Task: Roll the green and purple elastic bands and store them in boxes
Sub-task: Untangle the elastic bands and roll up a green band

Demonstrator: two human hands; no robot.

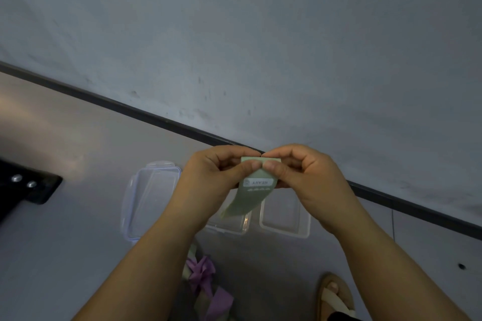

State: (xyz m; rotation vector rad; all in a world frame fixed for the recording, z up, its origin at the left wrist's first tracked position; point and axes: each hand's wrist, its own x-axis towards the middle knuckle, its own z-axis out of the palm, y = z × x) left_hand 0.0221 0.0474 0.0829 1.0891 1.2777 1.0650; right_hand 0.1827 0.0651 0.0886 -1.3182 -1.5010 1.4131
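Note:
A pale green elastic band (pixel 249 198) with a white "HEAVY" label hangs in the air in front of me. My left hand (pixel 216 180) and my right hand (pixel 302 177) both pinch its folded top edge between thumbs and fingers, side by side. The band's lower end dangles down to the left. On the floor below my arms lies a crumpled pile of purple bands (pixel 206 279) mixed with green ones. Two clear plastic boxes sit on the floor behind my hands: one (pixel 229 227) partly hidden by the band, the other (pixel 287 221) to its right.
A clear lid with blue clips (pixel 146 203) lies left of the boxes. A black object with screws (pixel 28 187) sits at the far left. A dark skirting strip (pixel 156 117) runs along the grey wall. A sandalled foot (pixel 336 294) shows at the bottom right.

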